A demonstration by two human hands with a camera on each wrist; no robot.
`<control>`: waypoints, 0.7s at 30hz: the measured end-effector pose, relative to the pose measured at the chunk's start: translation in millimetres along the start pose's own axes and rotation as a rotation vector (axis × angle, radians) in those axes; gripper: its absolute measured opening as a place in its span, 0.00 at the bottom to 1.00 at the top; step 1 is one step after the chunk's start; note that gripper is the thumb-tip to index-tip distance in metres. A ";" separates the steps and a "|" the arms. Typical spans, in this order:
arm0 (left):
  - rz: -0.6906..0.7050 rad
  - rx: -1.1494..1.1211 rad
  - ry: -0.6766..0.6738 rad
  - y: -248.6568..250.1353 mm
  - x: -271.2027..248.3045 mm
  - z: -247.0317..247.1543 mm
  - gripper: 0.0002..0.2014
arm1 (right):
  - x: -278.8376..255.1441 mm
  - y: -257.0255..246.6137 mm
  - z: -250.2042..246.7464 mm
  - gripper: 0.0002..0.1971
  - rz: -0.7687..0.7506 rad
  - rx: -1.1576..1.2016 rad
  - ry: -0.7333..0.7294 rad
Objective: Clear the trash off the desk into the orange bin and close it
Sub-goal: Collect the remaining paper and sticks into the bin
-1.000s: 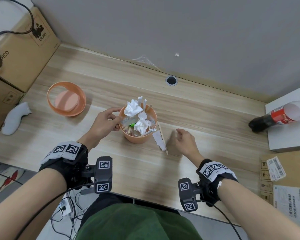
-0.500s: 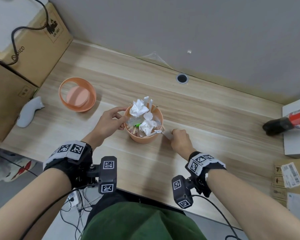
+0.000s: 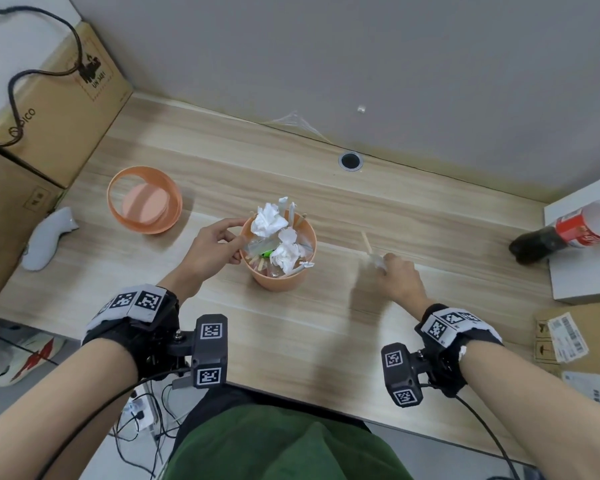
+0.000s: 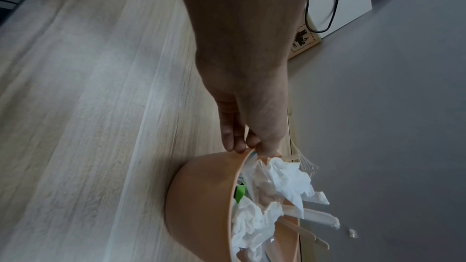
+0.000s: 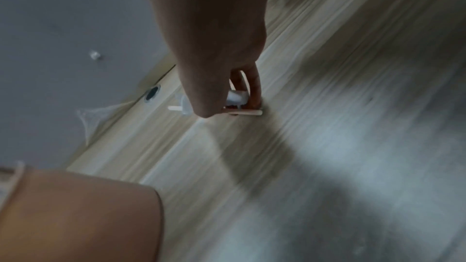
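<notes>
A: Checking status. Your left hand (image 3: 211, 251) pinches the rim of the orange bin (image 3: 280, 277) mid-desk, which is heaped with tissues (image 3: 269, 218) and sticks. Right?

B: Yes. Your right hand (image 3: 397, 277), at 3 o'clock from the bin, has its fingers curled round a wrapped stick (image 3: 370, 250), low over the desk (image 3: 326, 323).

A: Remaining?

B: That stick goes in. The lid (image 3: 144, 206) lies off at 10 o'clock, so closing is not yet done. An overfull bin may fight it.

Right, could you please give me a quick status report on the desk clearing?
Left hand holding orange bin rim. Right hand pinching wooden stick and wrapper off desk. Bin heaped; lid still off, far left.
</notes>
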State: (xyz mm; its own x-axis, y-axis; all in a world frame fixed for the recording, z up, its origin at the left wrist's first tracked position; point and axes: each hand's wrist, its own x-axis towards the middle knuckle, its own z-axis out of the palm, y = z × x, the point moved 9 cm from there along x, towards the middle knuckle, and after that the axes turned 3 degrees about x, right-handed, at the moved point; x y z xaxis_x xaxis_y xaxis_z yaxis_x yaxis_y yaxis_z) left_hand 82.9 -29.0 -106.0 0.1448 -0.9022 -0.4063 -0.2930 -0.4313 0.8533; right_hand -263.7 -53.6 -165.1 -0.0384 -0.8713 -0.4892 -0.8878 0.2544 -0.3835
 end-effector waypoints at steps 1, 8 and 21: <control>0.005 0.001 -0.005 1.2 0.3 0.6 0.13 | 0.2 -8.9 -7.8 0.06 -0.034 0.129 0.006; 0.001 0.016 -0.022 6.8 2.1 2.9 0.12 | -28.0 -131.7 -85.3 0.17 -0.493 0.264 0.001; -0.004 0.006 -0.047 7.2 0.5 2.4 0.13 | -48.7 -224.3 -35.0 0.17 -0.758 -0.511 -0.289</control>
State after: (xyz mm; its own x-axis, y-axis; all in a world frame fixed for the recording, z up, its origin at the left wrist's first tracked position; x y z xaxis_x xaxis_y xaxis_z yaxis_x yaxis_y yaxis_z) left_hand 78.7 -32.6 -100.8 0.1017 -0.8997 -0.4245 -0.2978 -0.4347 0.8499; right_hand -78.7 -83.0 -27.8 0.6825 -0.5747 -0.4515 -0.7255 -0.6077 -0.3231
